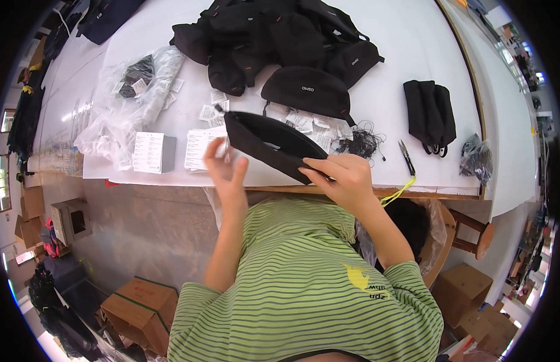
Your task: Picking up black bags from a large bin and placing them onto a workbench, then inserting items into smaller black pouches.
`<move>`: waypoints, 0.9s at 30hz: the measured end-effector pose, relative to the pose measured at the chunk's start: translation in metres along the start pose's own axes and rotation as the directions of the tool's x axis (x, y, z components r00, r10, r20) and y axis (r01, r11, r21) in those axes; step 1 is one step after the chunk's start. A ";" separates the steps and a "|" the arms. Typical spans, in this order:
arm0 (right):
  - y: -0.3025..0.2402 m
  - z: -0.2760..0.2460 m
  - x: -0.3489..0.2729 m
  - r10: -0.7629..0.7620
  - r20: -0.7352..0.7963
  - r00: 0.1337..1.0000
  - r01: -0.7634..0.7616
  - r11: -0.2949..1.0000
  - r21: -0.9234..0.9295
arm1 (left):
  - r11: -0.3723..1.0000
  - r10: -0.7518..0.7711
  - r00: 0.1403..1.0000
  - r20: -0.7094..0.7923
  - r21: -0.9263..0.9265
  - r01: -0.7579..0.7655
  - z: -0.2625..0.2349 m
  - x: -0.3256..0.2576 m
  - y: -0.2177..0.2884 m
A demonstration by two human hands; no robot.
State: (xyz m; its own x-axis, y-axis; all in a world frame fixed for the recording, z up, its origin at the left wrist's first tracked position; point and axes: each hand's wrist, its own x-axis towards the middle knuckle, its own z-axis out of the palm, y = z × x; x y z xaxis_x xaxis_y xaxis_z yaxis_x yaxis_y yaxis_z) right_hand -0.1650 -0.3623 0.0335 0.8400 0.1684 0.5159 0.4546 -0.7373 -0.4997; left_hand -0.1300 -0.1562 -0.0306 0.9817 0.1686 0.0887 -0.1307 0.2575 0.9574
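A black zip pouch (pixel 262 143) is tilted over the table's front edge, its mouth gaping upward and something pale just visible inside. My right hand (pixel 346 179) pinches its near right end between thumb and fingers. Beside the pouch's left end is my left hand (pixel 227 172), slightly blurred, thumb and fingers apart, with nothing clearly held. Just behind its fingers stands a stack of white printed cards (pixel 198 148). A second card stack (pixel 149 152) sits farther left. Another black pouch (pixel 307 92) lies flat behind the one I hold, with loose white tags (pixel 301 123) in front of it.
A large heap of black pouches (pixel 262 36) covers the back middle. Clear plastic bags (pixel 153 90) lie left. To the right are tangled black cords (pixel 359 142), thread snips (pixel 407 158) on a yellow cord, folded black pouches (pixel 429 114) and a bagged bundle (pixel 475 158).
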 end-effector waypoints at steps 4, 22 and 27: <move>-0.018 0.006 0.007 0.035 -0.071 0.997 -0.027 0.994 0.111 | 0.602 -0.396 0.845 0.359 -0.593 0.534 0.011 -0.018 -0.006; -0.010 0.036 -0.002 0.684 0.159 0.712 -0.594 0.465 0.657 | 0.493 -0.657 0.724 0.212 -0.606 0.625 0.032 -0.011 0.016; -0.002 0.019 -0.003 0.586 0.337 0.737 -0.648 0.472 0.597 | 0.573 -0.607 0.760 0.233 -0.535 0.621 0.021 -0.004 0.006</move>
State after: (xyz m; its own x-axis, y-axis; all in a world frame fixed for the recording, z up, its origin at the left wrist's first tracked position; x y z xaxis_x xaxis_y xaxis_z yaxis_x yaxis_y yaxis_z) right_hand -0.1627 -0.3488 0.0203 0.9852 -0.0877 -0.1472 -0.1532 -0.0661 -0.9860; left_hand -0.1323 -0.1751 -0.0194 0.8576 -0.2496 -0.4498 0.4609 0.7611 0.4564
